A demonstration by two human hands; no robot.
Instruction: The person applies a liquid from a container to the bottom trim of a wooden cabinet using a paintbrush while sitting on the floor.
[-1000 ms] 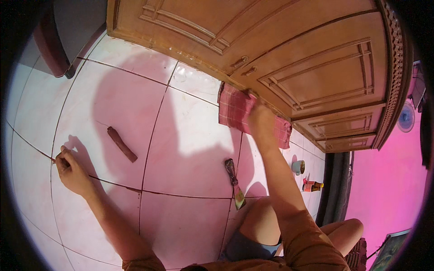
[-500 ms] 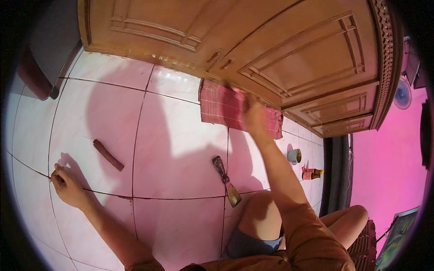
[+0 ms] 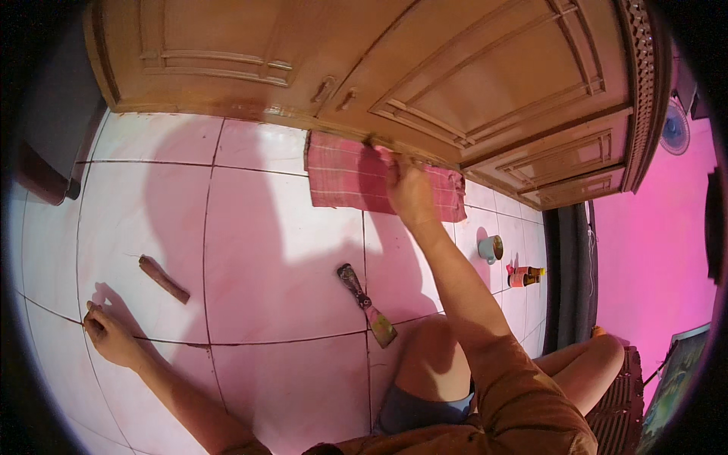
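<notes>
Upper centre: my right hand, closed round blurred brush, fingertips hidden | Lower left: my left hand, fingers curled, grip unclear

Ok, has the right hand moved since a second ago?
Yes: the right hand has shifted rightward along the cabinet, farther from its door handles.

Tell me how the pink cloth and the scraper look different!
The pink cloth is wide, but the scraper is narrow. The cloth has pale lines, while the scraper has a dark handle. The cloth lies along the cabinet; the scraper lies nearer the bent knee. Both lie on the tiled floor.
</notes>
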